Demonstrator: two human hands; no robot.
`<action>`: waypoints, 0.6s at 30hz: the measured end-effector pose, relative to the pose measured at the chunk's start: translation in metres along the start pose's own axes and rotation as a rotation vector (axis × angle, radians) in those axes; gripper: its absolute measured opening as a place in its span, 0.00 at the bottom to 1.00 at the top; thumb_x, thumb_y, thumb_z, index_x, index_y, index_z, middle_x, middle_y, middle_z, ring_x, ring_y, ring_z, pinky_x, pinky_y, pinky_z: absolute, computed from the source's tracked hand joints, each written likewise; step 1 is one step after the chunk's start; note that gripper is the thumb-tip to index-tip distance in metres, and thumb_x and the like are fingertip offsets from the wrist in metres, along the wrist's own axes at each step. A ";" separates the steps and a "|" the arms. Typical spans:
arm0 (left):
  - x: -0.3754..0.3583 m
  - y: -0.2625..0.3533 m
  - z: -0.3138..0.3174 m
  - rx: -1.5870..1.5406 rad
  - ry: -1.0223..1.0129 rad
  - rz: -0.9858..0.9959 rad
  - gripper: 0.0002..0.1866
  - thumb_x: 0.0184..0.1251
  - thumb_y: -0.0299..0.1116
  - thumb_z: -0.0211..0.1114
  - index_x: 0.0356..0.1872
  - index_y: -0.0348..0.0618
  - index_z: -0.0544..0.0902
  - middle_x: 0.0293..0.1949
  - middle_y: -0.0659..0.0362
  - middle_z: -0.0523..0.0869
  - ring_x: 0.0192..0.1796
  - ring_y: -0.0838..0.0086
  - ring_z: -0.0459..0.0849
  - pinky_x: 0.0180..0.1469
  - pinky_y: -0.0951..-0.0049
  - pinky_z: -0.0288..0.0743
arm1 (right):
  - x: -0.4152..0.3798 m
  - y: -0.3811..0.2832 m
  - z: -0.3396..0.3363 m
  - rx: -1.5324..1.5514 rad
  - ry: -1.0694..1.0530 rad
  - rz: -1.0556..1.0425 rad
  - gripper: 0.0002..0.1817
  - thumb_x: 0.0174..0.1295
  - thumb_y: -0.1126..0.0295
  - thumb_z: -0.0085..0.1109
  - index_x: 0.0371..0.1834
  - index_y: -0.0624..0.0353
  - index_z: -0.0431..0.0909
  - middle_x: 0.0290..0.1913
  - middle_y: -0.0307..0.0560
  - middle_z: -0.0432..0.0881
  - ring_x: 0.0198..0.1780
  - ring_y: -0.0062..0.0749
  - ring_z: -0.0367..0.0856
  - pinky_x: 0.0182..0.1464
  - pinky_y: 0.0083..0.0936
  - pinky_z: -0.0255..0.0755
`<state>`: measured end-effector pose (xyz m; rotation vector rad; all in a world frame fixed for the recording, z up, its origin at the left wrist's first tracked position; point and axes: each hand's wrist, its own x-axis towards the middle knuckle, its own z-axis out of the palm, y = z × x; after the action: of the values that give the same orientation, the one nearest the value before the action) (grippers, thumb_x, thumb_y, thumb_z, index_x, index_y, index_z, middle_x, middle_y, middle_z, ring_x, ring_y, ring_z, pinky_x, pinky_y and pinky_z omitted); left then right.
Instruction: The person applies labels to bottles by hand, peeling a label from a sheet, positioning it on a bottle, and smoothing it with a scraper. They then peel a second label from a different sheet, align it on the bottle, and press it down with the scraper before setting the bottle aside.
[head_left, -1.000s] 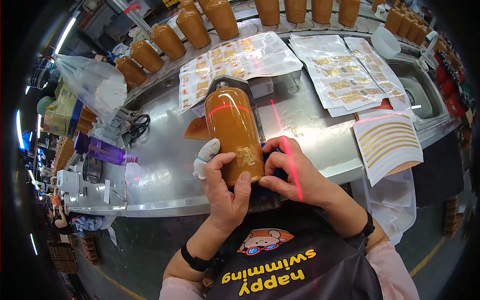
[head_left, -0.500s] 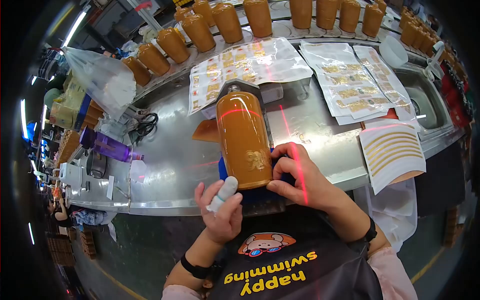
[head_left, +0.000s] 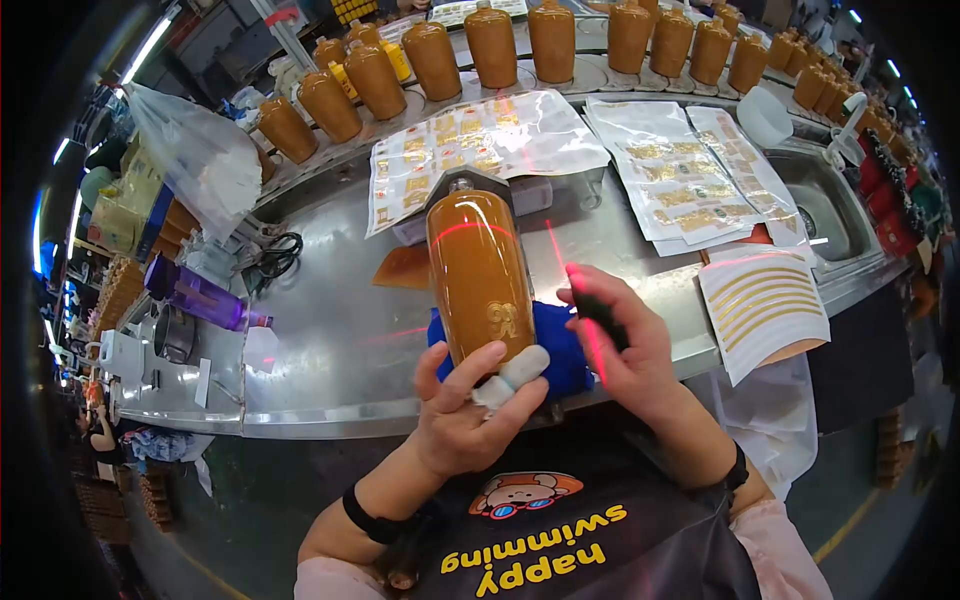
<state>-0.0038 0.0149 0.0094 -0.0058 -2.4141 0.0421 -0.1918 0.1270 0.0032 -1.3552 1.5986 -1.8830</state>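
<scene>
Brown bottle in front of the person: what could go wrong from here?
1. The dark object in the right hand is close to the brown bottle; a slip might scratch its glossy surface.
2. The white finger covering on the left hand sits just below the gold emblem and could rub it.
3. Of the two hands, only the left is at the bottle, so it might shift if bumped.

Brown bottle (head_left: 474,270), gold emblem (head_left: 500,318)
</scene>
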 end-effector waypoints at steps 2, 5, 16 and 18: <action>-0.015 -0.007 -0.003 -0.098 0.076 -0.157 0.21 0.58 0.29 0.66 0.55 0.51 0.79 0.55 0.51 0.81 0.63 0.57 0.74 0.72 0.48 0.51 | -0.001 -0.018 -0.005 0.086 0.032 0.195 0.17 0.69 0.74 0.55 0.61 0.62 0.70 0.52 0.50 0.81 0.53 0.25 0.80 0.50 0.22 0.75; -0.021 -0.008 0.002 -0.164 0.084 -0.333 0.27 0.59 0.28 0.65 0.62 0.42 0.72 0.61 0.43 0.77 0.63 0.46 0.71 0.72 0.45 0.52 | 0.009 -0.032 0.026 0.042 -0.040 0.157 0.15 0.66 0.72 0.57 0.54 0.65 0.73 0.36 0.51 0.84 0.38 0.29 0.83 0.42 0.26 0.76; 0.004 -0.010 0.007 -0.040 0.006 -0.370 0.38 0.60 0.40 0.70 0.71 0.39 0.67 0.66 0.43 0.73 0.67 0.46 0.70 0.75 0.42 0.47 | 0.002 -0.022 0.036 -0.006 -0.015 0.217 0.14 0.67 0.70 0.58 0.51 0.66 0.72 0.37 0.46 0.80 0.38 0.20 0.77 0.41 0.22 0.74; -0.010 -0.012 0.016 -0.118 0.076 -0.406 0.37 0.63 0.42 0.69 0.70 0.38 0.68 0.66 0.43 0.73 0.67 0.48 0.72 0.74 0.43 0.49 | -0.001 -0.024 0.033 0.022 -0.030 0.287 0.14 0.67 0.70 0.58 0.52 0.66 0.72 0.37 0.45 0.80 0.39 0.20 0.76 0.41 0.22 0.74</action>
<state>-0.0066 0.0026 -0.0091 0.4193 -2.2942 -0.2813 -0.1572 0.1163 0.0218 -1.0737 1.6526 -1.6961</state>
